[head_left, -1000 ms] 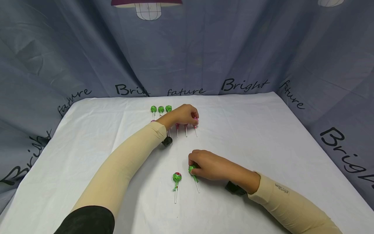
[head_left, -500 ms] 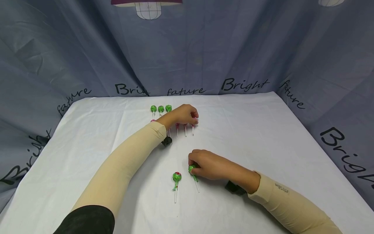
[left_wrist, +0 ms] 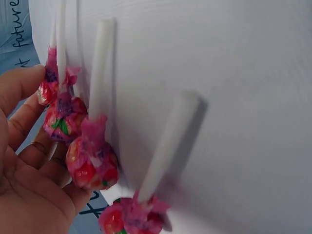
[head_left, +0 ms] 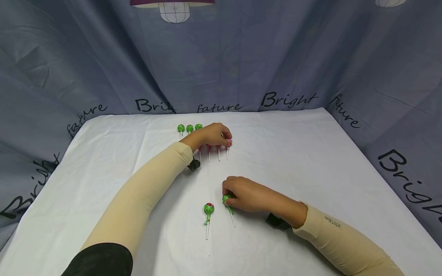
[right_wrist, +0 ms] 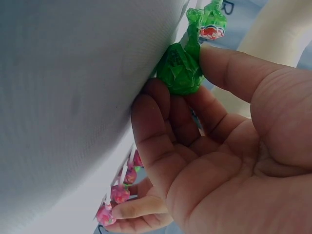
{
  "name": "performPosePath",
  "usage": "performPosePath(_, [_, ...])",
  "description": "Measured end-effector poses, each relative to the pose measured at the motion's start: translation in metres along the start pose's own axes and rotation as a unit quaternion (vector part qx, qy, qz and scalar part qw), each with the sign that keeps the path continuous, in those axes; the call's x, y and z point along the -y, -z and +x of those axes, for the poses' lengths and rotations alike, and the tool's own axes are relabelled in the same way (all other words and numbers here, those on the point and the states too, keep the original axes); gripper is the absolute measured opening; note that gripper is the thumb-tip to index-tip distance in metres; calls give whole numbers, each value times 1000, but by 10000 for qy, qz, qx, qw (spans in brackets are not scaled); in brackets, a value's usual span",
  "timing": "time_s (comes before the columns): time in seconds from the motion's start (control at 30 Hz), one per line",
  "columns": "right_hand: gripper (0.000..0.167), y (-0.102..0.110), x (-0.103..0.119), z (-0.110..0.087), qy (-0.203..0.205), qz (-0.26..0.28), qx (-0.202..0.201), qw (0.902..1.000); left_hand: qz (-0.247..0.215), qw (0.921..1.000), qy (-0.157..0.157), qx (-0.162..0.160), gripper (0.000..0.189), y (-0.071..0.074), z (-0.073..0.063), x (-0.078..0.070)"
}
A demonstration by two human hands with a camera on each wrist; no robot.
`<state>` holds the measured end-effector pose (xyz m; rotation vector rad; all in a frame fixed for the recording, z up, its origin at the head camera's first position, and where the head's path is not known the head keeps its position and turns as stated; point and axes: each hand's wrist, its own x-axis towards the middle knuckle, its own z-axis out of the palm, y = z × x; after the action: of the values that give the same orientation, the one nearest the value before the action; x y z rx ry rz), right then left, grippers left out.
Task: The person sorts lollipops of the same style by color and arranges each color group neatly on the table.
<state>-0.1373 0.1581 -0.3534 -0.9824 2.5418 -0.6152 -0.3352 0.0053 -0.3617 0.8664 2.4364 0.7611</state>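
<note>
My left hand [head_left: 213, 133] reaches to the far part of the table and pinches the rightmost pink lollipop [left_wrist: 47, 92] by its wrapped head, thumb on one side and fingers on the other. Several more pink lollipops [left_wrist: 92, 161] lie beside it in a row, sticks toward me; my forearm hides part of that row. Nearer to me, my right hand [head_left: 248, 195] holds a green lollipop [right_wrist: 179, 70] by the head between thumb and curled fingers, its stick angled down right. A second green lollipop [head_left: 208, 209], with a red patch, lies just to its left.
Behind the pink row stand out green lollipop heads [head_left: 190, 128], partly covered by the left wrist. A white cloth [head_left: 293, 153] covers the table. Grey printed curtains [head_left: 241, 57] enclose its back and sides.
The rightmost pink lollipop has shifted slightly left and its stick has straightened to match the row. My left hand has since drawn slightly left, showing more of its head. My right hand is still.
</note>
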Motion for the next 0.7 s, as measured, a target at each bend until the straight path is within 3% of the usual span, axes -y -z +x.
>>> performPosePath(0.4, [13, 1, 1, 0, 23, 36, 17, 10000, 74, 9998, -95, -134, 26, -5, 5, 1])
performPosePath(0.7, [12, 2, 2, -1, 14, 27, 30, 10000, -82, 9999, -30, -110, 32, -3, 0, 0])
